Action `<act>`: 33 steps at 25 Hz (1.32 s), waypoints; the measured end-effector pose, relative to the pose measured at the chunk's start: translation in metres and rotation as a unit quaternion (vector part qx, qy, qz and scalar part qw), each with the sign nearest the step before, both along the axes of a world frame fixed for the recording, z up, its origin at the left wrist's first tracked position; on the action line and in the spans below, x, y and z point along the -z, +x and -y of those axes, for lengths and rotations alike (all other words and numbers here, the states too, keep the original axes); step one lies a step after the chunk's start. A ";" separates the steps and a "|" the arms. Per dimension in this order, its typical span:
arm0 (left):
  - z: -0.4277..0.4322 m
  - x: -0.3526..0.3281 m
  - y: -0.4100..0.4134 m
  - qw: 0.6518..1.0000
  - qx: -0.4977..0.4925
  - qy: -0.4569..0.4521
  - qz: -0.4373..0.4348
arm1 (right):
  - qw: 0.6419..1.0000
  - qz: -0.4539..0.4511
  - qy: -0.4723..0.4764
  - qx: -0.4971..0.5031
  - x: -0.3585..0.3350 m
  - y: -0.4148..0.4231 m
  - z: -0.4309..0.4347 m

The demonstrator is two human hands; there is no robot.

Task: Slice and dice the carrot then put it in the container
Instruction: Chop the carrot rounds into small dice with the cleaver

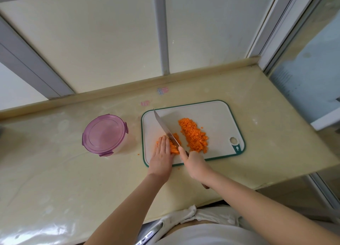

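The knife (pixel 166 129) blade looks like polished metal; the container (pixel 105 134) lid is translucent plastic; the bench (pixel 73 171) is glossy.

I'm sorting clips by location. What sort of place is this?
Most likely a home kitchen counter: a cutting board with diced carrot, a knife in the right hand, and a lidded food container on the pale countertop.

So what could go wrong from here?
The left hand presses flat on the carrot strips right beside the knife blade, so a slip could nick a finger. Bits could scatter off the cutting board; a stray bit already lies on the counter. The container is still lidded, so nothing can go in yet.
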State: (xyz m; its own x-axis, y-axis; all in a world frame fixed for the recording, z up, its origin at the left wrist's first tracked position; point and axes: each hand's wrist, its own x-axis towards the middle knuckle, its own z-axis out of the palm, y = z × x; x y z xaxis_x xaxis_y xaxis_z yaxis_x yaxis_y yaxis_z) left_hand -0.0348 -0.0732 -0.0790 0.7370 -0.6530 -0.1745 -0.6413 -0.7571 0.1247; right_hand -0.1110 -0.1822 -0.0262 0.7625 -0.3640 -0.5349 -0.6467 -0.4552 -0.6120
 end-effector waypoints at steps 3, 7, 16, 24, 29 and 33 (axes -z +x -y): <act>-0.001 0.002 -0.002 1.000 0.018 0.010 0.024 | 1.000 -0.011 -0.007 0.015 0.005 0.005 0.003; 0.002 -0.004 0.001 1.000 -0.003 0.010 -0.019 | 0.997 -0.015 0.058 0.048 0.001 0.004 0.009; -0.003 -0.020 0.003 0.998 0.016 -0.014 -0.053 | 0.993 0.008 0.094 0.067 -0.019 -0.006 0.016; -0.002 -0.018 -0.004 0.999 -0.011 -0.001 -0.042 | 0.989 -0.007 0.127 0.081 -0.027 -0.016 0.005; -0.001 -0.010 -0.006 0.999 -0.017 0.001 -0.042 | 0.992 -0.008 0.110 0.062 -0.017 -0.017 0.002; -0.002 -0.009 -0.009 0.999 -0.021 0.009 -0.030 | 0.999 -0.015 0.036 0.037 -0.011 -0.015 -0.004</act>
State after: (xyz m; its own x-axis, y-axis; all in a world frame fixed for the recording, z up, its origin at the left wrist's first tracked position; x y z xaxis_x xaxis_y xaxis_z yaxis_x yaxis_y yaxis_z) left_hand -0.0442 -0.0714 -0.0702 0.7510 -0.6186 -0.2309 -0.6010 -0.7852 0.1491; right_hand -0.1255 -0.1780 -0.0151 0.7180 -0.3785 -0.5842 -0.6956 -0.3607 -0.6212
